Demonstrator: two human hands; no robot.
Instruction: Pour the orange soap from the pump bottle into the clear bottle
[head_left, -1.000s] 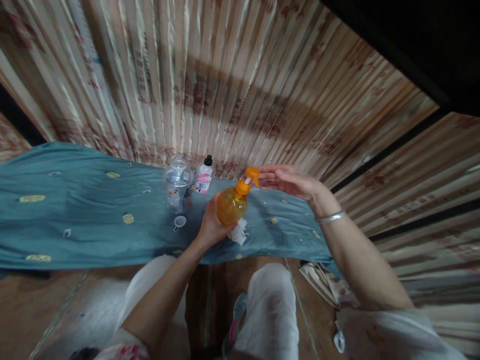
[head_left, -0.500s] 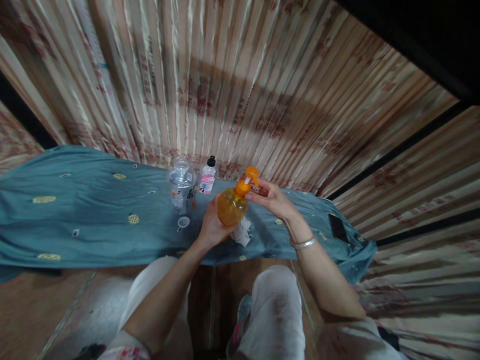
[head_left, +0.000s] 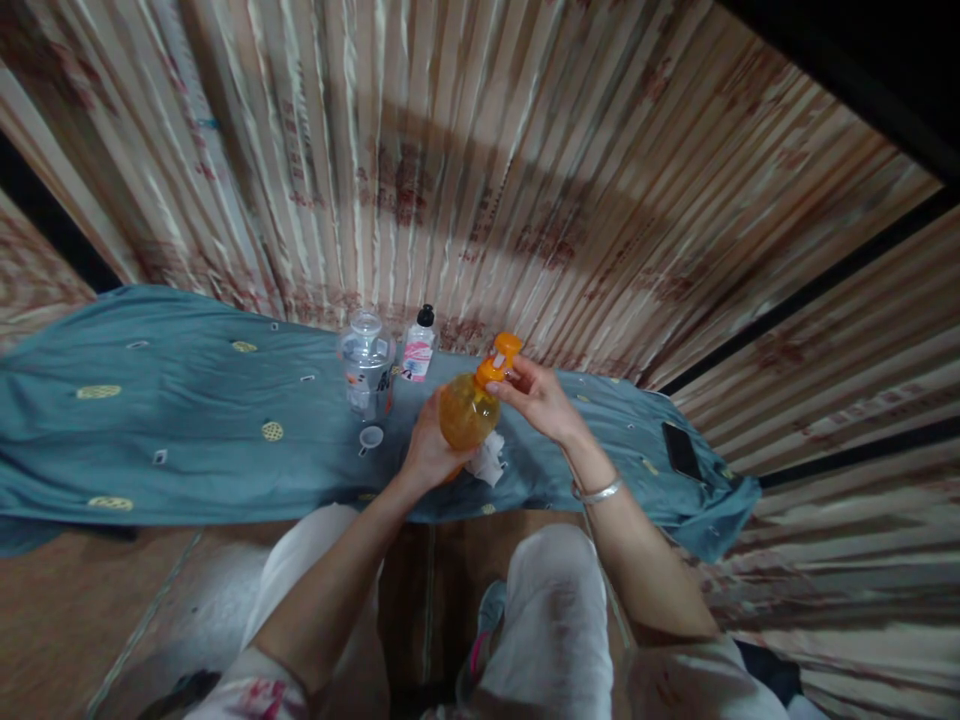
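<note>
My left hand (head_left: 433,446) is wrapped round the body of a clear pump bottle (head_left: 469,412) with amber liquid inside, tilted toward the right. The thumb and fingers of my right hand (head_left: 541,396) close on the collar of its orange pump top (head_left: 498,362). Behind the bottle, a crumpled white tissue (head_left: 488,459) lies on the cloth. To the left stand a large clear plastic bottle (head_left: 367,368) without a cap and a small bottle (head_left: 418,346) with a black top and pink label. A small white round cap (head_left: 370,437) lies in front of the clear bottle.
A teal cloth (head_left: 195,420) with yellow pineapple prints covers the low table. A black phone (head_left: 681,451) lies at its right end. Pleated curtains (head_left: 450,180) hang close behind and to the right, with dark metal bars (head_left: 810,290) across them. My knees are below the front edge.
My right fingers have shifted slightly on the orange pump collar, and the pump head has turned. The left hand keeps its hold. The view has moved a little.
</note>
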